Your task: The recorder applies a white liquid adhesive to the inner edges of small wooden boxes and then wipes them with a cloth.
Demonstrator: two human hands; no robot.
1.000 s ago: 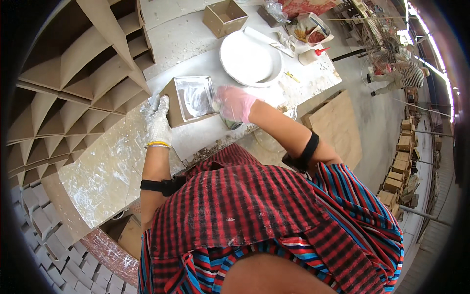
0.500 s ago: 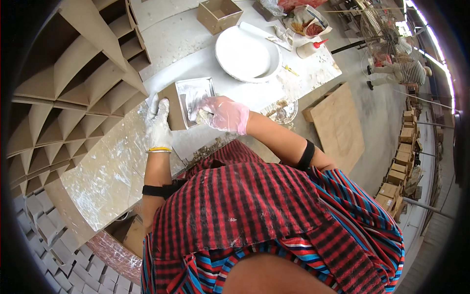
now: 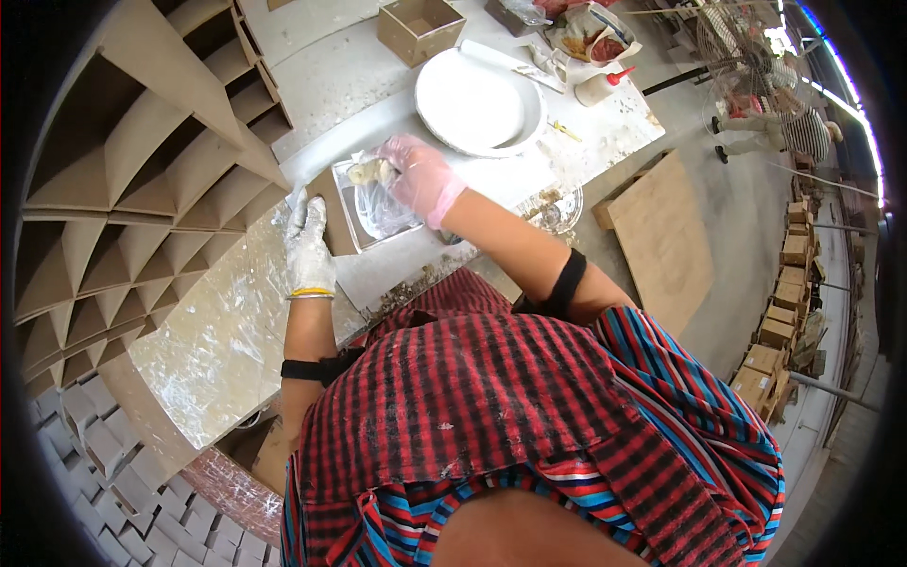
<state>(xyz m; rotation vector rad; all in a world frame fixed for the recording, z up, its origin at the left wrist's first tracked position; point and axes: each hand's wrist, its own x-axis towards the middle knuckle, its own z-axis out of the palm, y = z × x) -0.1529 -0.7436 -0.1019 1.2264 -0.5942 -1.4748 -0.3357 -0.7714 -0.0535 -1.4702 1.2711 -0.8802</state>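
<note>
A brown board box lies on the worktable, its upward-facing panel smeared with white and framed by a pale rim. My left hand, in a white work glove with a yellow cuff, rests against the box's left side, fingers stretched out. Over the panel's far part, my right hand in a thin pinkish plastic glove is closed on a pale crumpled wad; its exact kind is unclear. A round white basin with white contents stands just beyond the right hand, a flat white tool across its rim.
Brown compartmented board units rise close on the left. Farther back are an open brown box and a red-tipped squeeze bottle. A wooden panel, a large fan and another person stand to the right.
My right hand has moved from the panel's near right edge to its far side, with the pale wad in it. The left hand stays against the box.
</note>
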